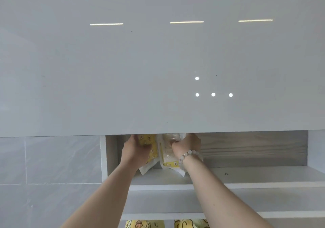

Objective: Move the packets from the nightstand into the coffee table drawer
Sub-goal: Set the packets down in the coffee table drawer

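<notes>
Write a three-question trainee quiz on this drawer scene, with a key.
1. True or false: the left hand grips the left packet while the right hand grips the right packet.
2. Which wrist wears the bead bracelet? A left, B right, C neither.
3. Fill in: both packets are held in the open ___, below the white tabletop.
Key: 1 true. 2 B. 3 drawer.
</notes>
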Available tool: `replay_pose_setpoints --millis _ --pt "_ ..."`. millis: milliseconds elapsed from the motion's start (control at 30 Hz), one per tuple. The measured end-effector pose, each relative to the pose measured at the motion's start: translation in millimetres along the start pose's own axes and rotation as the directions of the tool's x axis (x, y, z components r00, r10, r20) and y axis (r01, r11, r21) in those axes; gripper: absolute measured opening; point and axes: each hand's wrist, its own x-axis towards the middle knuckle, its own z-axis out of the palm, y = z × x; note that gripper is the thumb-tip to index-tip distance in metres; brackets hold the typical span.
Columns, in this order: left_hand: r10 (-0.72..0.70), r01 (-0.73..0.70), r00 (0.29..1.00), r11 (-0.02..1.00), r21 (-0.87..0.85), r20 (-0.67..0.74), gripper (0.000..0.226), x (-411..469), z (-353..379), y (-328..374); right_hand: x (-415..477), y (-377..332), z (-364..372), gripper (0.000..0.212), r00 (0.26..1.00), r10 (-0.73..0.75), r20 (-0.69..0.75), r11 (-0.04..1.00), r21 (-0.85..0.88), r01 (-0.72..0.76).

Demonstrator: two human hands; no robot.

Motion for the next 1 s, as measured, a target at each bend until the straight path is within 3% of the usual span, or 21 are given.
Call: replay_pose_setpoints --millis 67,233,367,467,567,633,767,933,1000 --pt "-0.003 0.006 0.999 0.995 0.100 -0.032 0.032 0.8 -0.2 -7.8 -3.7 4.1 3.1 0.029 0.998 -0.014 -0.067 0.999 -0.048 0.011" --pt "-0.020 0.057 0.988 0.970 0.234 -0.156 0.052 -4.5 -2.0 -9.6 -7.2 -1.9 6.7 0.024 0.990 -0.107 -0.096 0.950 -0.305 0.073" --pt "0.028 0.038 0.985 0.926 0.376 -0.168 0.054 -15.5 -6.1 -11.0 -17.6 1.7 4.3 0.061 0.986 -0.152 -0.063 0.866 -0.489 0.102" --pt "0.087 -0.063 0.996 0.893 0.445 -0.032 0.049 -39.7 -18.5 -13.2 -46.6 7.5 -14.1 0.067 0.984 -0.173 -0.042 0.795 -0.596 0.115" --pt "0.163 -0.277 0.955 0.794 0.541 0.249 0.036 -82.4 -45.2 -14.4 -97.6 9.0 -43.1 0.038 0.952 -0.275 0.137 0.684 -0.667 0.294" --pt "0.214 -0.363 0.927 0.721 0.590 0.308 0.034 -122.8 -73.5 -8.5 -140.9 1.1 -64.1 0.032 0.904 -0.352 0.241 0.569 -0.712 0.412" --pt "0.336 -0.346 0.931 0.688 0.638 0.143 0.031 -207.3 -150.3 9.2 -241.5 -51.8 -105.5 0.032 0.773 -0.539 0.333 0.330 -0.761 0.558" --pt "0.385 -0.221 0.909 0.768 0.601 -0.158 0.039 -307.8 -264.1 4.8 -379.9 -145.4 -145.5 0.034 0.461 -0.785 0.413 -0.086 -0.811 0.579" --pt "0.353 -0.145 0.885 0.827 0.543 -0.303 0.041 -345.9 -306.1 -9.0 -434.0 -176.1 -147.9 0.033 0.329 -0.847 0.418 -0.190 -0.815 0.547"
